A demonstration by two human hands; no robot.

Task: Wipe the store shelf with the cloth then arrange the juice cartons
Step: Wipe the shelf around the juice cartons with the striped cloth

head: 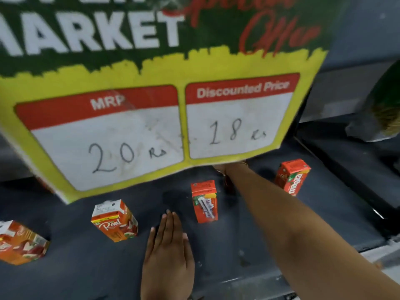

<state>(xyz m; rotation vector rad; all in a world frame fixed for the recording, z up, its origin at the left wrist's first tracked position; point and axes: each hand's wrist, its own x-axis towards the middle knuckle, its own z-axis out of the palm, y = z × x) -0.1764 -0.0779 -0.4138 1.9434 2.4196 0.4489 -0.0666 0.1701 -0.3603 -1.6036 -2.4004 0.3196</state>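
Several small orange-red juice cartons stand scattered on the dark grey shelf [86,271]: one at the far left [21,243], a "Real" carton [114,221], a red one in the middle [204,202] and a "Maaza" carton [292,178] at the right. My left hand [168,252] lies flat on the shelf between the "Real" carton and the middle one, holding nothing. My right arm reaches forward past the middle carton. My right hand [227,169] is almost wholly hidden behind the hanging sign. No cloth is visible.
A large yellow and green price sign [151,94] hangs low over the back of the shelf and hides what is behind it. A raised edge [346,169] bounds the shelf on the right, with another shelf bay and a second sign [387,100] beyond.
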